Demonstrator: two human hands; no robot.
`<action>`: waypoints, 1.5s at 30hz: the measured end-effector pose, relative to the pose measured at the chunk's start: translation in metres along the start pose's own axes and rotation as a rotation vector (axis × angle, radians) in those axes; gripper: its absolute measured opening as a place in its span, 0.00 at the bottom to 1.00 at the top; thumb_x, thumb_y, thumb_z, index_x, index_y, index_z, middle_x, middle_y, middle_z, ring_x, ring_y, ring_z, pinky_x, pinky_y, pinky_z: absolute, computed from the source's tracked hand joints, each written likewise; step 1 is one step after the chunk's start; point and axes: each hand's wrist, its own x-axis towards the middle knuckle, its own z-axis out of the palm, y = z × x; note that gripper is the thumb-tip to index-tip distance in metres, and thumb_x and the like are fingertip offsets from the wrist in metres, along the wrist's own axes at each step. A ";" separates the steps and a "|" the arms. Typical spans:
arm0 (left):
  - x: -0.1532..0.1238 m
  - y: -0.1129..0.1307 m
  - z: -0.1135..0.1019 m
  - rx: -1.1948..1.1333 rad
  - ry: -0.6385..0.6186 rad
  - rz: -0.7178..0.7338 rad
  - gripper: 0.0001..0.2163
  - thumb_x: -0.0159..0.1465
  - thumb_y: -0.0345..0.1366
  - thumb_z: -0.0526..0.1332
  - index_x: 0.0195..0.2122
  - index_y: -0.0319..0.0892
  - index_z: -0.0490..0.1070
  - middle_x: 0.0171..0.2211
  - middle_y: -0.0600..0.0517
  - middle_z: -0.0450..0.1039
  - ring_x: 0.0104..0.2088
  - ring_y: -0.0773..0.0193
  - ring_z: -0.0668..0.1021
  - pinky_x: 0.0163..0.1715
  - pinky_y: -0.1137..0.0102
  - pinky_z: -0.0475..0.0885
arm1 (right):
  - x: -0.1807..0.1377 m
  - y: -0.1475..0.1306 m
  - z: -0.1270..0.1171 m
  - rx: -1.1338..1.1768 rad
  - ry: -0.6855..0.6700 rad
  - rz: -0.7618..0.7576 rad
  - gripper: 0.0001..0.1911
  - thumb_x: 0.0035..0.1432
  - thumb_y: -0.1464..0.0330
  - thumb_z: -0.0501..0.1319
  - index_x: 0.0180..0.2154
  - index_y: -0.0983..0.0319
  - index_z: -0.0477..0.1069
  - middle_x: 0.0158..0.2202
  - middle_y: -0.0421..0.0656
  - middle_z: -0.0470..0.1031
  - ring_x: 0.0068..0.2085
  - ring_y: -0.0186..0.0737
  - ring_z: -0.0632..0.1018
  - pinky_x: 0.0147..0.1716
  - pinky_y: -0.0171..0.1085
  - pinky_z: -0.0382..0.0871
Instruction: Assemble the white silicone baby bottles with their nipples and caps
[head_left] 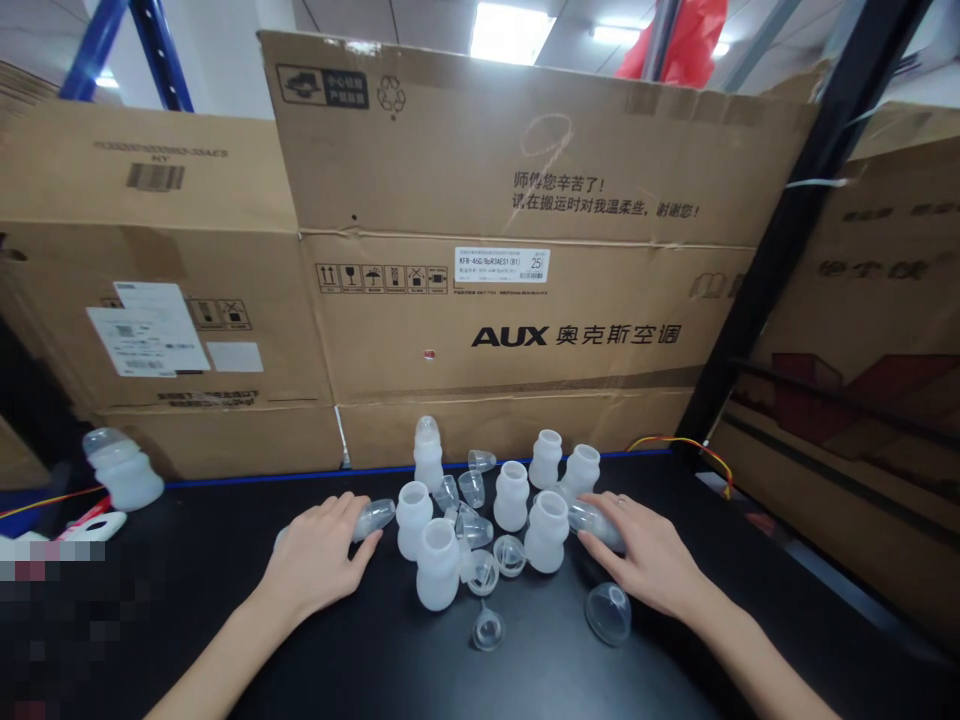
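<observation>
My left hand [319, 550] curls from above over a capped bottle lying on its side; its clear domed cap [373, 518] pokes out past the fingertips. On the other side, my right hand [649, 552] grips a second lying piece with a clear domed end [592, 520], most of it under the palm. Between the hands stand several frosted white, waisted bottles without caps, among them a front one [438, 565] and one close to my right fingers [547, 533]. Loose clear caps [472, 488] and round clear collar pieces [510, 556] lie among them.
A capped bottle [428, 455] stands at the back, another [124, 470] leans at far left. A clear dome [609, 613] and small funnel-shaped piece [489, 628] lie in front on the black table [360, 660]. Cardboard [390, 340] walls the rear; a dark post [757, 250] rises right.
</observation>
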 end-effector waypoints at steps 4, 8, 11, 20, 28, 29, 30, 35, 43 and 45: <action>0.000 -0.001 0.003 -0.014 -0.006 0.027 0.22 0.71 0.48 0.55 0.61 0.45 0.75 0.53 0.39 0.82 0.49 0.42 0.84 0.49 0.52 0.76 | -0.001 0.005 0.004 0.010 -0.003 0.016 0.24 0.71 0.51 0.56 0.60 0.54 0.73 0.51 0.48 0.83 0.49 0.55 0.84 0.50 0.51 0.76; 0.001 0.002 0.005 -0.037 -0.006 0.016 0.23 0.70 0.50 0.58 0.63 0.51 0.74 0.50 0.42 0.84 0.47 0.42 0.85 0.46 0.54 0.77 | 0.000 0.005 0.004 -0.026 -0.060 0.078 0.29 0.71 0.46 0.55 0.65 0.50 0.70 0.48 0.46 0.85 0.45 0.54 0.85 0.44 0.48 0.78; 0.001 0.001 0.005 -0.059 -0.002 -0.012 0.24 0.68 0.54 0.60 0.61 0.52 0.75 0.52 0.42 0.84 0.46 0.41 0.86 0.44 0.55 0.77 | 0.001 0.006 0.006 -0.105 -0.072 0.097 0.36 0.68 0.42 0.56 0.69 0.51 0.63 0.43 0.47 0.86 0.43 0.57 0.86 0.39 0.47 0.77; 0.001 -0.005 -0.004 -0.147 -0.012 -0.142 0.34 0.60 0.62 0.64 0.63 0.50 0.73 0.56 0.41 0.82 0.52 0.38 0.84 0.50 0.54 0.74 | -0.001 0.006 0.000 0.000 -0.017 0.232 0.24 0.67 0.44 0.56 0.49 0.55 0.67 0.40 0.44 0.84 0.38 0.53 0.85 0.35 0.43 0.70; -0.001 -0.013 -0.009 -0.084 0.021 -0.146 0.21 0.69 0.48 0.54 0.58 0.47 0.72 0.51 0.44 0.84 0.48 0.44 0.85 0.45 0.58 0.73 | -0.002 0.005 -0.006 -0.020 -0.027 0.193 0.14 0.71 0.52 0.53 0.41 0.54 0.67 0.36 0.41 0.82 0.36 0.49 0.83 0.35 0.42 0.67; -0.001 -0.013 -0.009 -0.079 0.028 -0.155 0.20 0.69 0.49 0.55 0.56 0.47 0.73 0.51 0.45 0.84 0.48 0.44 0.85 0.44 0.58 0.73 | -0.003 0.005 -0.006 -0.027 -0.024 0.191 0.15 0.70 0.51 0.54 0.42 0.53 0.69 0.36 0.41 0.82 0.37 0.50 0.83 0.36 0.42 0.68; -0.001 -0.013 -0.008 -0.075 0.034 -0.163 0.19 0.69 0.51 0.55 0.54 0.48 0.74 0.51 0.46 0.84 0.48 0.45 0.85 0.43 0.59 0.73 | -0.003 0.006 -0.006 -0.036 -0.023 0.188 0.17 0.70 0.49 0.54 0.42 0.53 0.70 0.36 0.41 0.82 0.38 0.50 0.83 0.36 0.43 0.69; 0.000 -0.009 -0.011 -0.059 0.032 -0.184 0.17 0.69 0.56 0.56 0.42 0.50 0.76 0.42 0.52 0.85 0.43 0.48 0.85 0.36 0.63 0.70 | -0.002 0.006 -0.006 -0.043 0.007 0.174 0.21 0.70 0.46 0.53 0.42 0.51 0.76 0.42 0.40 0.84 0.43 0.51 0.84 0.38 0.43 0.71; 0.000 0.000 -0.028 0.002 0.013 -0.338 0.23 0.65 0.63 0.58 0.44 0.50 0.76 0.45 0.50 0.84 0.47 0.46 0.84 0.36 0.63 0.68 | -0.003 0.013 -0.011 0.134 0.041 0.340 0.19 0.69 0.48 0.54 0.45 0.49 0.77 0.46 0.38 0.84 0.45 0.51 0.83 0.42 0.44 0.72; 0.000 0.002 -0.030 0.016 0.017 -0.371 0.24 0.63 0.64 0.59 0.44 0.49 0.76 0.45 0.50 0.83 0.48 0.46 0.84 0.36 0.63 0.68 | -0.003 0.017 -0.010 0.204 0.073 0.412 0.20 0.68 0.46 0.54 0.45 0.49 0.77 0.45 0.38 0.84 0.42 0.50 0.83 0.42 0.44 0.72</action>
